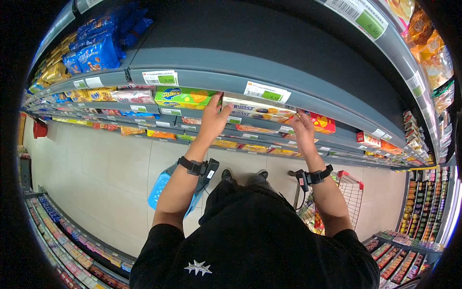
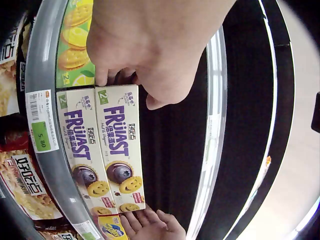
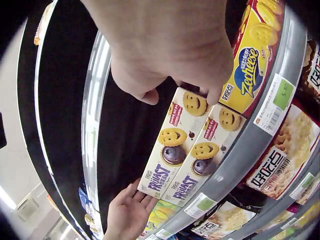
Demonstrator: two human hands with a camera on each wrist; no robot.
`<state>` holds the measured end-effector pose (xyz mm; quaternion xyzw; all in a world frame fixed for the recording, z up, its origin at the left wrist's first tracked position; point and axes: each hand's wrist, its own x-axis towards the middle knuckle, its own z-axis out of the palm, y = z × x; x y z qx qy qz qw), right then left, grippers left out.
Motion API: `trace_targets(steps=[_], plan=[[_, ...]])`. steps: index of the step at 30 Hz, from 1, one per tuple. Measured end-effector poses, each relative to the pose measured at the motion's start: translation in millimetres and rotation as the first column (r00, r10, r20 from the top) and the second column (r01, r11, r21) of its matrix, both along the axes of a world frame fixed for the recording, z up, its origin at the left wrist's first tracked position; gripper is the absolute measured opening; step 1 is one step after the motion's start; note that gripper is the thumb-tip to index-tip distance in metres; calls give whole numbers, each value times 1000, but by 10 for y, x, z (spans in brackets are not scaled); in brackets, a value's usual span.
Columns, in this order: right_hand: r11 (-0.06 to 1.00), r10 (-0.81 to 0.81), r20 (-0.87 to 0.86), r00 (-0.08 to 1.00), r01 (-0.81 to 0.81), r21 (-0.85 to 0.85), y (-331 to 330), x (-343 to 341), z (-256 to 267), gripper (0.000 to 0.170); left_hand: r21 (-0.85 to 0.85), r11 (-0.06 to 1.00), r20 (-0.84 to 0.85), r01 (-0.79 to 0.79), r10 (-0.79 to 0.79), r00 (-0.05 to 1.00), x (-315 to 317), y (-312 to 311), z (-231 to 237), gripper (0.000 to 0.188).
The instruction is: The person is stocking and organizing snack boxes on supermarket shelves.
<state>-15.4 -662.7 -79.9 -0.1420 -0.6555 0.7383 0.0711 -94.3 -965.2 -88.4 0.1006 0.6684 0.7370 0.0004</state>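
Observation:
Two cream Frujast biscuit boxes [image 1: 260, 111] [image 2: 120, 150] [image 3: 172, 142] lie one on the other at the shelf's front, labels facing out. My left hand [image 1: 214, 120] [image 2: 145, 45] [image 3: 129, 212] touches their left end with its fingertips, thumb apart. The fingers of my right hand [image 1: 303, 130] [image 2: 152, 227] [image 3: 170, 45] rest at the right end, slightly bent. Left of the boxes sits a green and yellow biscuit box [image 1: 185, 98] [image 2: 75, 45]; right of them stands a red and yellow Zecheese box [image 1: 323, 123] [image 3: 252, 65].
A price rail [image 1: 207, 79] runs along the shelf above, with blue snack bags [image 1: 98, 54] at its left. More packets [image 3: 285, 155] fill lower shelves. On the floor are a blue plastic item [image 1: 161, 185] at left and a wire cart [image 1: 349, 197] at right.

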Motion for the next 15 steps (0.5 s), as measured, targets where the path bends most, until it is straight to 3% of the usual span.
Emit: trace_targets(steps=[3,9,15], plan=[[999,32,-5,999,-33,-11,8,22,-17,52,-19,1000,-43,13,-14,999,-41,7,1,50],[999,31,-10,999,-30,27,-35,26,63,55,-21,999,47,48,-47,998,2,55,158,48],[999,39,-68,997,-39,-3,-74,8,127,60,-170,985,-39,12,-19,999,-66,67,129,53]])
